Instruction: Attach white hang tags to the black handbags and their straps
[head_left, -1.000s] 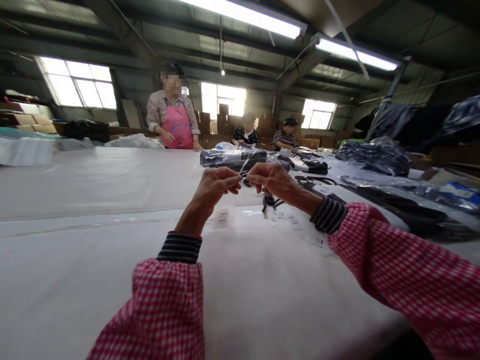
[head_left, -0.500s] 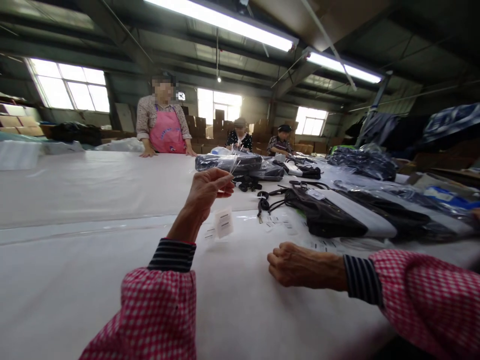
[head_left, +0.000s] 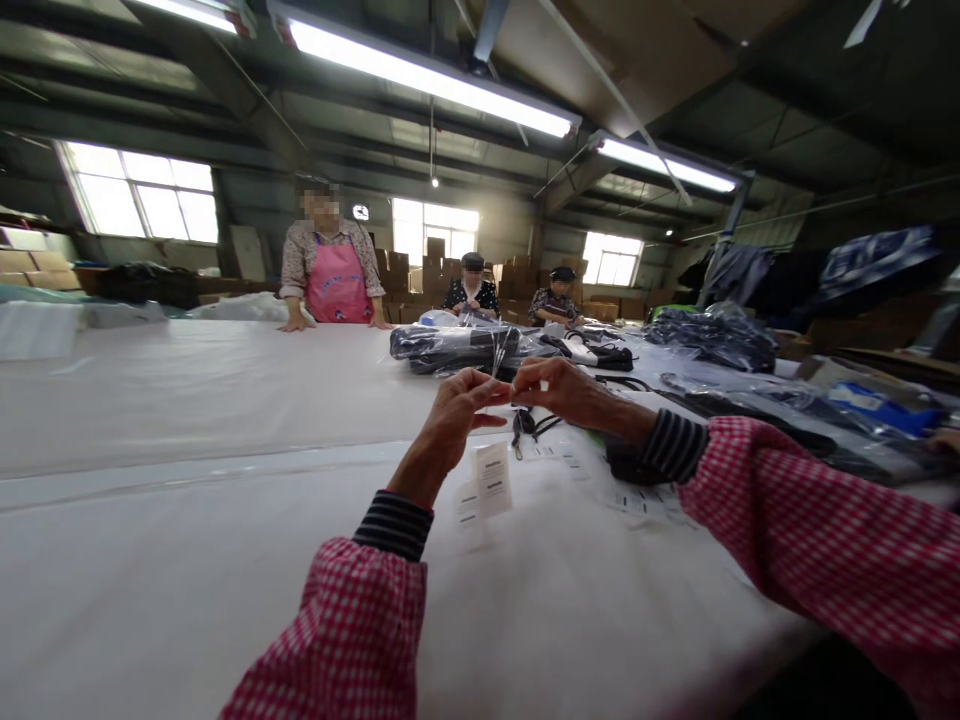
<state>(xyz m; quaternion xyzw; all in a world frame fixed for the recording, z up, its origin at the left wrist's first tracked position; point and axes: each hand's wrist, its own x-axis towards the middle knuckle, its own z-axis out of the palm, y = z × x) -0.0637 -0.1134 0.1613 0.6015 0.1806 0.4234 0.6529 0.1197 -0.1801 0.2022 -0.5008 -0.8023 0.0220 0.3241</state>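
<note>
My left hand (head_left: 456,415) is raised above the table, thumb and forefinger pinched on several thin, pale tag strings (head_left: 499,350) whose ends stick up above the fingers. Below this hand hang white printed tags (head_left: 493,482), slightly see-through at the left. My right hand (head_left: 571,396) meets the left fingertips from the right, its fingers closed in a pinch beside the strings. Whatever lies in that pinch is too small to make out. More printed tags (head_left: 632,500) lie on the white table (head_left: 225,580) under the right forearm. A dark bag (head_left: 634,465) is partly hidden behind that arm.
Dark goods in clear plastic (head_left: 450,345) lie beyond my hands. A black strap with a clip (head_left: 529,425) sits nearer. Packed bags (head_left: 795,420) and a blue packet (head_left: 877,405) are at right. A co-worker in a pink apron (head_left: 337,285) stands across the table; two others sit farther back.
My right hand has risen from the tabletop to meet the left fingertips. My left hand, with the strings and hanging tags, appears a little farther right and lower in view.
</note>
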